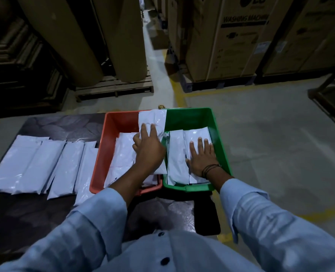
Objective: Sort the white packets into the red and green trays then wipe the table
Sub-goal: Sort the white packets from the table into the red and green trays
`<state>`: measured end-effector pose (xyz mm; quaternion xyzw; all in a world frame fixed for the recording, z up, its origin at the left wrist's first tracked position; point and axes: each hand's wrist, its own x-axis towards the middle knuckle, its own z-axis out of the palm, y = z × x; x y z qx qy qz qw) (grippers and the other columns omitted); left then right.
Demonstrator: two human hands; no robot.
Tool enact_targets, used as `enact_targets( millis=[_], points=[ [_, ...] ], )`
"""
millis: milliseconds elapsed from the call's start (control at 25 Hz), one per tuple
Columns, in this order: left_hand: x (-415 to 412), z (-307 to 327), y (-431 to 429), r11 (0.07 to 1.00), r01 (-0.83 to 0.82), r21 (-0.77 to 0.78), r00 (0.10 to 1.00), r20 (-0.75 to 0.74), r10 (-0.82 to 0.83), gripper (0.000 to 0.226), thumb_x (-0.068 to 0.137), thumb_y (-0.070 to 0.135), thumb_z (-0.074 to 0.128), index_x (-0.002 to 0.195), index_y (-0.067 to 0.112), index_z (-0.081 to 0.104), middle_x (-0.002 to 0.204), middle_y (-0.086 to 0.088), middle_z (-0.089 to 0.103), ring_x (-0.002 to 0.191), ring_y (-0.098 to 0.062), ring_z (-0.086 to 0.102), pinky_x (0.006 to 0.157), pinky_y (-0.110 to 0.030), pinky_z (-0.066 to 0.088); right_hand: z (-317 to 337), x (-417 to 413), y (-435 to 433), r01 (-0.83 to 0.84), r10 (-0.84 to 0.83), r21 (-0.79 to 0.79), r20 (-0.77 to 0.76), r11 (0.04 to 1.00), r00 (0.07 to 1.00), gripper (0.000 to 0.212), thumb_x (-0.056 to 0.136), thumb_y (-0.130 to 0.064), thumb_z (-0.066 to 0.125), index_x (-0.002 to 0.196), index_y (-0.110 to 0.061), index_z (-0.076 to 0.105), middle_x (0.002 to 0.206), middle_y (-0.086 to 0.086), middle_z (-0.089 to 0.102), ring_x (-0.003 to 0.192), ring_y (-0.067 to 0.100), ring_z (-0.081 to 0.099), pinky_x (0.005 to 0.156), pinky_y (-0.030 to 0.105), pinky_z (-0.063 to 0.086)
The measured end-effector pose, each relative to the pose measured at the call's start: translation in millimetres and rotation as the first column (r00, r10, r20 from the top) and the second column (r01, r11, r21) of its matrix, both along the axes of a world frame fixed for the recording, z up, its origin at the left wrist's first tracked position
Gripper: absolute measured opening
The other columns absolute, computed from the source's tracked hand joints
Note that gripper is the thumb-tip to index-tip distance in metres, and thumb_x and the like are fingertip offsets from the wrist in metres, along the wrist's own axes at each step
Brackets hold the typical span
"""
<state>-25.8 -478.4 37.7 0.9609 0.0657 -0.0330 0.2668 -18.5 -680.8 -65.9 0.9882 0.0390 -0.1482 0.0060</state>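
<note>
Station: a dark table (64, 122) with two trays side by side at its far right, walls touching, red tray (119, 122) on the left and green tray (182, 120) on the right.

Left hand (149, 148): it is on a white held packet (152, 119) that lies lengthwise along the divide between the two trays. The packet's far end rests over the trays' back rims and its near end reaches toward the front rims. Two fingers lie straight on its upper face and the outer fingers bend at its left edge. The thumb is hidden, so I cannot tell whether the packet is clamped or only pressed. Most of the packet extends beyond the fingertips, and the rest runs beneath the palm.

Right hand (202, 158): it is flat, with fingers spread and straight, palm down on the green-tray packets (177, 154). These lie lengthwise side by side on the tray floor. The hand covers the right-hand one and its thumb reaches the left-hand one. A dark cord (209, 169) circles this wrist.

Red tray contents: red-tray packets (123, 154) lie overlapped, partly covered by the left forearm.

Unsorted stock: a row of packets (35, 163) lies on the table left of the red tray, side by side and overlapping. The nearest one touches or slightly overlaps the tray's left wall.

Surroundings: cardboard cartons (231, 46) stand on pallets beyond the table, and large brown rolls (64, 36) stand to the left.
</note>
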Motion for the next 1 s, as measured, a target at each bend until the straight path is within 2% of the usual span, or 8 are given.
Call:
enact_targets(
  millis=[120,280,400,480,560,720,880,1000],
  points=[
    [4.6,2.4,-2.6,1.0,-0.017,0.005,1.0,0.019,0.017,0.062,0.102,0.023,0.045,0.159,0.021,0.021,0.169,-0.008,0.003,0.147,-0.041,0.015,0.118,-0.055,0.02,3.5,2.7,-3.0,0.003,-0.006,0.079,0.031,0.997,0.999,0.072,0.1,-0.054,0.02,0.157,-0.016,-0.002,0.162,0.02,-0.014,0.149,0.041,-0.014,0.12,0.054,-0.006],
    [7.1,0.8,-20.1,1.0,0.008,-0.008,1.0,0.016,-0.008,0.064,0.099,0.015,0.046,0.158,0.023,0.022,0.169,-0.007,0.003,0.145,-0.04,0.017,0.117,-0.054,0.022,3.3,-3.4,-7.1,-0.004,0.005,0.069,-0.018,0.998,1.0,0.072,0.101,-0.05,0.024,0.157,-0.014,-0.004,0.162,0.021,-0.013,0.149,0.041,-0.012,0.121,0.053,-0.004],
    [8.5,1.2,-40.2,0.999,0.035,-0.039,0.998,0.044,-0.033,0.059,0.102,0.018,0.044,0.157,0.023,0.025,0.169,-0.007,0.005,0.144,-0.038,0.019,0.116,-0.051,0.022,19.2,0.9,-0.1,0.079,-0.097,0.286,0.049,0.955,0.994,0.069,0.102,-0.044,0.031,0.157,-0.014,0.002,0.163,0.021,-0.003,0.151,0.039,0.001,0.122,0.049,0.005],
    [11.0,-1.1,-53.9,0.997,0.062,-0.055,0.997,0.059,-0.059,0.056,0.104,0.023,0.043,0.157,0.022,0.026,0.168,-0.008,0.006,0.145,-0.039,0.018,0.116,-0.052,0.024,27.1,0.6,1.1,0.079,-0.192,0.494,0.182,0.866,0.964,0.067,0.103,-0.038,0.038,0.157,-0.013,0.009,0.164,0.018,0.005,0.151,0.034,0.01,0.122,0.045,0.015],
    [10.7,-8.8,-67.8,0.994,0.099,-0.043,0.994,0.044,-0.098,0.057,0.104,0.029,0.042,0.158,0.022,0.025,0.169,-0.01,0.004,0.145,-0.041,0.016,0.117,-0.054,0.025,36.9,0.3,-1.6,0.054,-0.283,0.618,0.28,0.784,0.917,0.064,0.102,-0.032,0.043,0.157,-0.012,0.016,0.163,0.015,0.013,0.151,0.029,0.014,0.121,0.042,0.022],
    [6.2,-36.8,-90.0,0.991,0.126,0.047,0.992,-0.016,-0.126,0.067,0.104,0.044,0.037,0.161,0.017,0.013,0.168,-0.018,-0.004,0.149,-0.046,0.009,0.119,-0.058,0.019,62.8,4.6,-8.2,0.01,-0.371,0.699,0.366,0.715,0.853,0.063,0.099,-0.027,0.044,0.156,-0.015,0.019,0.163,0.01,0.017,0.149,0.026,0.021,0.116,0.036,0.026],
    [8.8,-93.5,-79.4,0.867,0.406,0.289,0.907,-0.01,-0.421,0.07,0.102,0.042,0.028,0.162,0.017,0.002,0.168,-0.019,-0.004,0.15,-0.052,-0.014,0.118,-0.069,0.01,68.5,2.7,-15.2,-0.008,-0.365,0.698,0.383,0.716,0.849,0.06,0.102,-0.026,0.044,0.156,-0.019,0.02,0.164,0.005,0.016,0.149,0.02,0.02,0.112,0.025,0.022],
    [4.3,-99.4,-75.0,0.892,0.331,0.308,0.942,-0.053,-0.332,0.067,0.103,0.046,0.015,0.162,0.017,0.009,0.168,-0.022,-0.002,0.151,-0.053,-0.003,0.122,-0.065,0.007,62.1,-2.0,-21.7,-0.007,-0.367,0.703,0.379,0.711,0.85,0.058,0.102,-0.024,0.044,0.155,-0.018,0.024,0.163,0.006,0.019,0.149,0.02,0.021,0.113,0.026,0.023]
  ],
)
